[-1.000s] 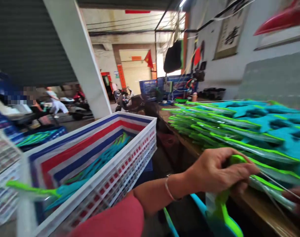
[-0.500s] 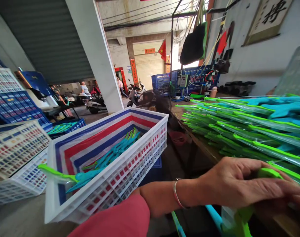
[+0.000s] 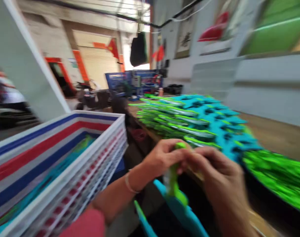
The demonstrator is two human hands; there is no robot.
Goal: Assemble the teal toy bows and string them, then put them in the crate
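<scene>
My left hand [image 3: 162, 158] is closed around the top of a green and blue plastic piece [image 3: 174, 184] that hangs down in front of the table's edge. My right hand [image 3: 214, 174] meets it from the right, fingers curled at the same piece. Both hands are blurred by motion. Just behind them lies a row of bagged green and blue pieces [image 3: 179, 121] spread on the wooden table [image 3: 275, 135]. A silver bangle [image 3: 128, 184] sits on my left wrist.
A white crate [image 3: 95, 154] lined with red, white and blue striped sheet stands at my left, with several blue-green pieces inside. A heap of green parts [image 3: 278, 174] lies at the right. Blue crates [image 3: 120, 82] stand far back. A white pillar [image 3: 29, 65] rises at left.
The camera has swung right and blurred. My right hand has come into view and joined my left hand on the green piece, which now hangs at the table's edge.
</scene>
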